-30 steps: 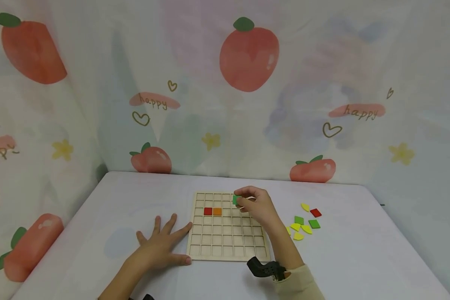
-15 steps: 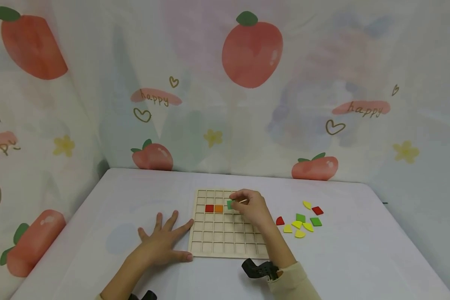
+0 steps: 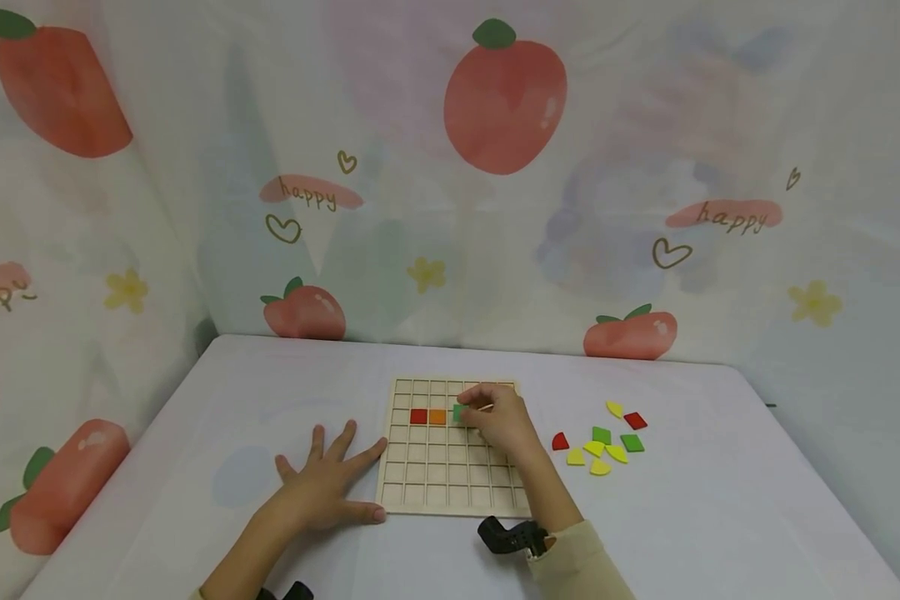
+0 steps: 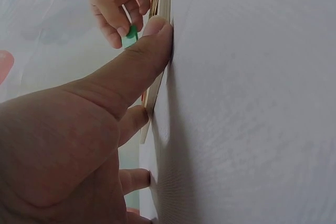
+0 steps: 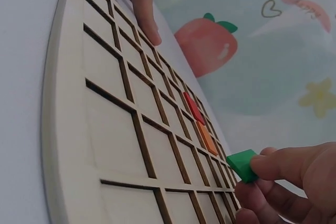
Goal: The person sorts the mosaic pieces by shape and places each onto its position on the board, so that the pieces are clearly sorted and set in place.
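Wearing a beige sleeve (image 3: 581,560) on the right arm, way up close, with a black wrist gadget (image 3: 506,536) jutting out over the white bench (image 3: 690,525), plus showing just a bit of another black gadget (image 3: 297,592) by the left wrist.

Spreading the left hand (image 3: 328,492) out on the bench with straight, splayed fingers, not gripping a thing, just touching the left side of the wooden grid board (image 3: 412,475) with the thumb and index finger. Having that board lying flat on the bench, btw.

Seeing a loose scatter on the bench, right of the board: mostly yellow curved pieces (image 3: 600,467), then a red rounded piece (image 3: 560,442), two green squares (image 3: 632,442) and, a bit farther back, a red four-sided piece (image 3: 635,421) near one last yellow bit (image 3: 614,409).

Pinching a green tile (image 3: 458,413) between the thumb and fingers of the right hand (image 3: 498,417), over the far half of the board, just right of an orange square (image 3: 438,416). Holding it tilted, going by the right wrist view. Honestly not managing to tell about contact between tile and grid. Seeing the orange square sitting right beside a red square (image 3: 418,416), in the third row from the far edge.

Having a pale printed backdrop (image 3: 390,100) beyond the bench, showing off red fruits, yellow flowers, hearts and "happy" lettering.
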`<state>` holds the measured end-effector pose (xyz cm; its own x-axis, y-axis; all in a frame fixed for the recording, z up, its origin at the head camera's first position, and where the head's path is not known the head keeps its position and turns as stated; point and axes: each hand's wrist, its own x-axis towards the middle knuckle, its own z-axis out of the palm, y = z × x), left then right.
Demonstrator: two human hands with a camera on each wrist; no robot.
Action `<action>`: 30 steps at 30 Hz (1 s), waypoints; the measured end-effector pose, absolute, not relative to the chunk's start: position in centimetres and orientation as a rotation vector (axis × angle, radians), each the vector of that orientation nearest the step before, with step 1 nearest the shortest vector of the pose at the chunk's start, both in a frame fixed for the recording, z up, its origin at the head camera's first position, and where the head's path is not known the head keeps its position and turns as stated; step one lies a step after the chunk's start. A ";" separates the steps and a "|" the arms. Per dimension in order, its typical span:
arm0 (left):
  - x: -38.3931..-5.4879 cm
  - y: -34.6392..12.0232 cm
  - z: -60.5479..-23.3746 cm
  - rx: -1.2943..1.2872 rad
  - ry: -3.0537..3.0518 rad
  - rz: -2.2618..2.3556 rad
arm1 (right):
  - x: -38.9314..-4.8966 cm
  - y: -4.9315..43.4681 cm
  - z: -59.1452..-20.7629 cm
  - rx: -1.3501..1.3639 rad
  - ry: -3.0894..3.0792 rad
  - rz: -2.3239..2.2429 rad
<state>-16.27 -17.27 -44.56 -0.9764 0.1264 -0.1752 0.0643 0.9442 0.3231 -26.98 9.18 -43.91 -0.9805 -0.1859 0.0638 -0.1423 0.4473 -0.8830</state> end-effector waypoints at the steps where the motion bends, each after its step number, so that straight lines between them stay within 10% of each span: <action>1: -16.3 -17.3 -44.6 0.143 2.904 0.475 | -27.0 9.2 -44.0 -0.300 2.641 -1.591; 30: -16.1 -17.3 -44.5 0.166 2.917 0.497 | -26.5 8.7 -43.8 -0.394 2.783 -1.302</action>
